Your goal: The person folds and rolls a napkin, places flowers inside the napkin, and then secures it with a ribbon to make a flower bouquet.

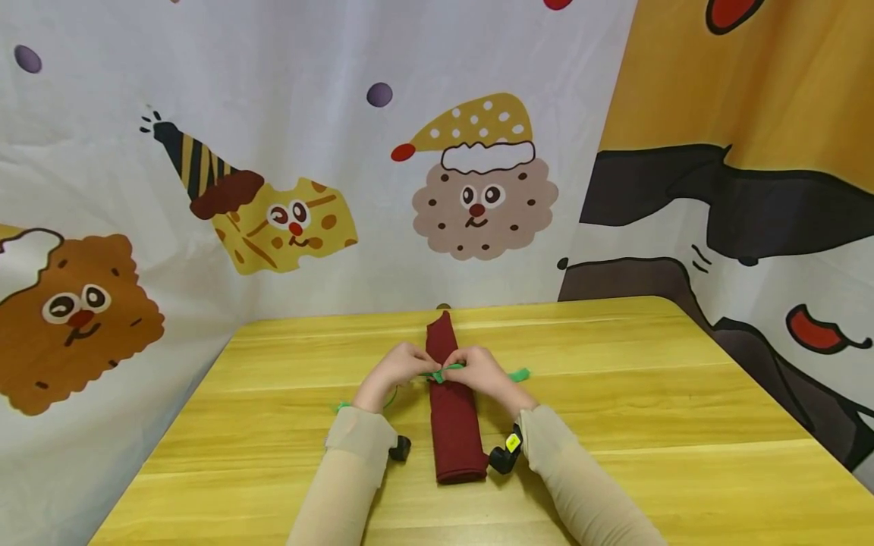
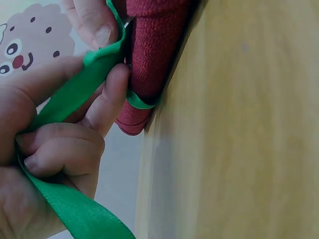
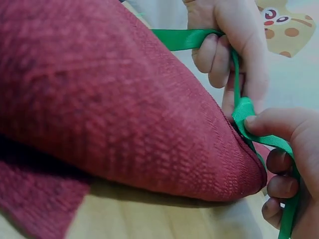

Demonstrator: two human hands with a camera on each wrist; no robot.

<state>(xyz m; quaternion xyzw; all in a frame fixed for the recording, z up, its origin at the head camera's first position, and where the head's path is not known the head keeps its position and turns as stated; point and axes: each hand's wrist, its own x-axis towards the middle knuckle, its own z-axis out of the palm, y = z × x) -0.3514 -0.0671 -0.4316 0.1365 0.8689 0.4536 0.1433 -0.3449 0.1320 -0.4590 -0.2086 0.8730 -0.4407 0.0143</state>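
A dark red cloth roll (image 1: 456,432) lies lengthwise on the table, pointing away from me. Green ribbon (image 2: 89,82) passes round it and crosses on top, where both hands meet. My left hand (image 1: 401,365) pinches the ribbon at the crossing; in the left wrist view its lower fingers curl over a length that trails down from the palm. From the other side my right hand (image 1: 478,369) pinches the ribbon between thumb and finger. In the right wrist view its other fingers (image 3: 283,186) curl round the tail. The far end of the roll looks loose and uneven.
The wooden table (image 1: 614,379) reaches back to a printed cloth backdrop (image 1: 307,91). One ribbon end (image 1: 520,374) sticks out beyond the right wrist, another beside the left wrist. Black wrist cameras (image 1: 504,457) sit close to the near part of the roll.
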